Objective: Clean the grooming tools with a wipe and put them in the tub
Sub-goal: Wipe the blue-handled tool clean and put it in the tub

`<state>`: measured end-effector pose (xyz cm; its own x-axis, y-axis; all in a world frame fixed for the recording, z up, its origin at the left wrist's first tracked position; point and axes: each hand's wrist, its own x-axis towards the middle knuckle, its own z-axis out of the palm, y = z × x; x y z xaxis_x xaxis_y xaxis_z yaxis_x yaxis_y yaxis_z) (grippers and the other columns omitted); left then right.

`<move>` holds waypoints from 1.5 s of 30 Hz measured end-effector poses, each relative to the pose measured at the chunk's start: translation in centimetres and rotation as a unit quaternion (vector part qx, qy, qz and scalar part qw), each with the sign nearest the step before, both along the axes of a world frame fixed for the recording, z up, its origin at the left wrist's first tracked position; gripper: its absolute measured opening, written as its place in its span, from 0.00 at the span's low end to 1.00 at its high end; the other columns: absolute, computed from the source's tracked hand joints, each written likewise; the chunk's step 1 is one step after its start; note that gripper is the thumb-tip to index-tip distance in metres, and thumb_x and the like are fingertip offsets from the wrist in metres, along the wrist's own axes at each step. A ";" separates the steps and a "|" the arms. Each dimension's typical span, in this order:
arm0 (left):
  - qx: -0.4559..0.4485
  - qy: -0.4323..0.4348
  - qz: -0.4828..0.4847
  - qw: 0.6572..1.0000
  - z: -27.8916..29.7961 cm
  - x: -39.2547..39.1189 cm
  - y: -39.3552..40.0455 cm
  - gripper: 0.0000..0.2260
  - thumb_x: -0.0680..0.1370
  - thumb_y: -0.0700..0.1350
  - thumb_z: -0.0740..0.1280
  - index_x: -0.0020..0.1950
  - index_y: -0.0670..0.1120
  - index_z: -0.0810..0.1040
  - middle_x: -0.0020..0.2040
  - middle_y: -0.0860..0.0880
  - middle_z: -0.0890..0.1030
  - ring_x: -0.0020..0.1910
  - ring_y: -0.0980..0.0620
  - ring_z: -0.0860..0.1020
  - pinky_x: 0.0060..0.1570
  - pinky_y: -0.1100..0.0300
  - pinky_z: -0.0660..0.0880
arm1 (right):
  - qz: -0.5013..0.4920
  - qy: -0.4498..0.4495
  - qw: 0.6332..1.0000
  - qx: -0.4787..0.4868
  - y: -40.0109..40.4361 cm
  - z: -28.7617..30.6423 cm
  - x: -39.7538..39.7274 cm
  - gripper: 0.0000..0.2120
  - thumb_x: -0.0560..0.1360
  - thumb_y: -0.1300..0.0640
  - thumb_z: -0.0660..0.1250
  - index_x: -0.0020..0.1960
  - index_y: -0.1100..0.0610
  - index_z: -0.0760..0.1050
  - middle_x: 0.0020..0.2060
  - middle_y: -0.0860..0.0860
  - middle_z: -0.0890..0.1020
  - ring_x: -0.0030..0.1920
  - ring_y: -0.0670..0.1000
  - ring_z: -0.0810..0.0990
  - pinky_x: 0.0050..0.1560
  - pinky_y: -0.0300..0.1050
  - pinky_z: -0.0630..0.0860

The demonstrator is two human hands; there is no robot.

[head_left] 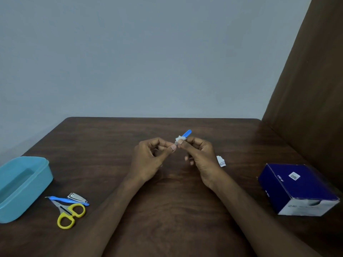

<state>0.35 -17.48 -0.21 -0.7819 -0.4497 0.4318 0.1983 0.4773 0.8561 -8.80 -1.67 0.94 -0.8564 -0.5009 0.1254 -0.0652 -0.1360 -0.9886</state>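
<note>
left hand (151,157): raised over mid-table, thumb and forefinger pinching the near tip of the blue-handled tool (186,134); other fingers loosely curled
right hand (199,155): beside the left, nearly touching it, fingers curled, pinching the white wipe (179,140) around the tool
blue-handled tool: held between both hands above the table (167,191), handle angled up and away to the right; working end hidden by wipe and fingertips
wipe: small, crumpled, bunched at the base of the blue handle, just above the right thumb
tub (22,184): light blue, open, at the left table edge; inside looks bare, cut off partly by frame edge
second blue tool (70,200): flat on table just right of tub, lying across the scissors' blades
scissors (69,213): yellow handles toward the near edge, blades pointing to the tub
nail clipper (76,197): metal, touching or just behind the second blue tool
torn wrapper (221,161): white scrap on table just right of the right hand
box (297,190): dark blue with white end, far right, well apart from hands
backdrop: grey wall (148,52), brown panel (311,89) at right
</note>
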 end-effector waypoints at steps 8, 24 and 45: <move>-0.006 -0.034 -0.011 0.999 0.4 0.2 0.2 0.04 0.80 0.48 0.76 0.46 0.52 0.88 0.34 0.55 0.85 0.24 0.53 0.78 0.29 0.60 0.75 | -0.033 -0.018 0.999 -0.022 -0.3 -0.1 -0.3 0.04 0.79 0.54 0.75 0.46 0.53 0.88 0.39 0.52 0.82 0.27 0.44 0.72 0.28 0.38 0.65; -0.038 -0.057 -0.028 0.997 0.2 0.0 0.2 0.06 0.83 0.49 0.73 0.46 0.51 0.85 0.41 0.54 0.87 0.25 0.54 0.79 0.30 0.60 0.77 | -0.008 0.000 1.000 0.007 0.0 -0.1 -0.2 0.04 0.76 0.55 0.78 0.43 0.52 0.86 0.36 0.51 0.83 0.28 0.46 0.72 0.29 0.41 0.65; 0.049 0.020 0.056 0.997 0.3 -0.1 -0.5 0.07 0.82 0.55 0.73 0.52 0.54 0.89 0.49 0.57 0.89 0.25 0.51 0.79 0.31 0.53 0.78 | 0.025 0.117 0.989 0.090 -0.4 -0.9 0.4 0.03 0.79 0.60 0.75 0.45 0.56 0.85 0.39 0.53 0.88 0.24 0.45 0.73 0.31 0.41 0.72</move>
<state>0.23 -18.03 0.12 -0.7068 -0.5757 0.4110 0.1833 0.4122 0.8925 -8.38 -2.11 0.03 -0.7875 -0.5748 0.2224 -0.2926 0.0310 -0.9557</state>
